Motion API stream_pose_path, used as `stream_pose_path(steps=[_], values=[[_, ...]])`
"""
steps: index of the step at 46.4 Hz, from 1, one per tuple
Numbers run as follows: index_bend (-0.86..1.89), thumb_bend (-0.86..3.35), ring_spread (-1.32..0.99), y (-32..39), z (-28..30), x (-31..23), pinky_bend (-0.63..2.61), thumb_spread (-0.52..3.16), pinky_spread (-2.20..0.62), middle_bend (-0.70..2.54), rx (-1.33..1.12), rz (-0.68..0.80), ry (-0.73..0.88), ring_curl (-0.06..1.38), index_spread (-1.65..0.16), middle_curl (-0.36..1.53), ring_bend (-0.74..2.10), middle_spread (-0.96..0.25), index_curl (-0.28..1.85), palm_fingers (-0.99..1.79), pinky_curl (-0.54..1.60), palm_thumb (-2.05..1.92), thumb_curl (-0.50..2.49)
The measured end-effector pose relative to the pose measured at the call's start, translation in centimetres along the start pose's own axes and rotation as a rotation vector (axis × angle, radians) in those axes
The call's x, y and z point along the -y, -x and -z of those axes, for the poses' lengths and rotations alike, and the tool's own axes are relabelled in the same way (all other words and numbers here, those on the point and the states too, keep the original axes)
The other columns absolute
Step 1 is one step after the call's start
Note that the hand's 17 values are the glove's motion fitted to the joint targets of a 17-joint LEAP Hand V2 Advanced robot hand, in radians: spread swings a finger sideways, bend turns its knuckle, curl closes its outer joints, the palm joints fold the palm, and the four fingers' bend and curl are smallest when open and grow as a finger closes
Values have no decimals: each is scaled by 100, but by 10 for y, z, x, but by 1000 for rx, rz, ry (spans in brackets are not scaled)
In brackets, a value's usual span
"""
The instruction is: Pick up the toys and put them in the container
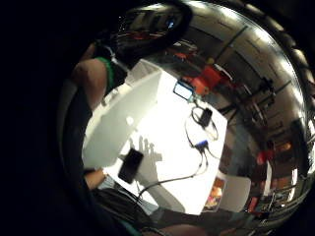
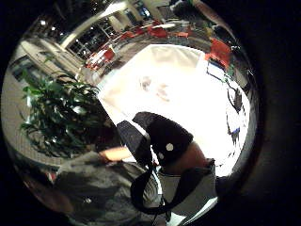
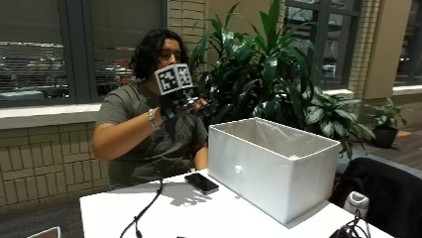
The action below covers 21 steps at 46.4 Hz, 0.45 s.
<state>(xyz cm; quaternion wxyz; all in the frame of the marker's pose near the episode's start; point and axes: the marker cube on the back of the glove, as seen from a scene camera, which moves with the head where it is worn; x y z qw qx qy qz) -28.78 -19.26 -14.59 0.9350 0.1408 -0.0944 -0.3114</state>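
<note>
White table (image 3: 217,218), brick wall, big plants behind me.
My gloved right hand (image 3: 186,105) is raised at chest height; I cannot tell how far its fingers curl. The bin (image 3: 270,166) stands upright on the table, mouth up, long axis running away from me, beside a phone (image 3: 202,183).

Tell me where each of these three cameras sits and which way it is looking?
Outside view: across the table, facing the seated person, whose gloved right hand is raised beside the white container.
Little finger palm view: on that raised hand, looking down at container and phone; a forearm shows.
Thumb palm view: looks over the tabletop; wrist and strap show.
Outside and little-finger views share container and phone.
</note>
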Motion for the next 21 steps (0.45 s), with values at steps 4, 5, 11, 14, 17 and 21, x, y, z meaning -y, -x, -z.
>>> stream_pose_path(steps=[4,5,11,14,17,21], values=[[24,-7,-26,-19,-11,-58,110,112,-16,34,7,-107,94,33,-36,46,92,-13,15,20,35,-9,17],[24,-7,-25,-22,-15,-73,108,111,-15,34,10,-129,116,33,-36,47,92,-13,16,19,35,-9,17],[25,-7,-24,-42,-38,-159,106,111,-12,35,11,-259,203,32,-37,47,86,-12,20,17,34,-9,17],[25,-7,-23,-52,-48,-191,105,111,-10,35,13,-332,214,31,-37,46,84,-12,21,16,34,-9,16],[24,-7,-23,-56,-56,-214,104,110,-9,34,4,-398,209,31,-37,46,83,-11,23,16,33,-9,16],[23,-7,-23,-60,-62,-232,102,111,-8,34,-17,-449,207,30,-37,46,81,-11,24,16,33,-9,16]])
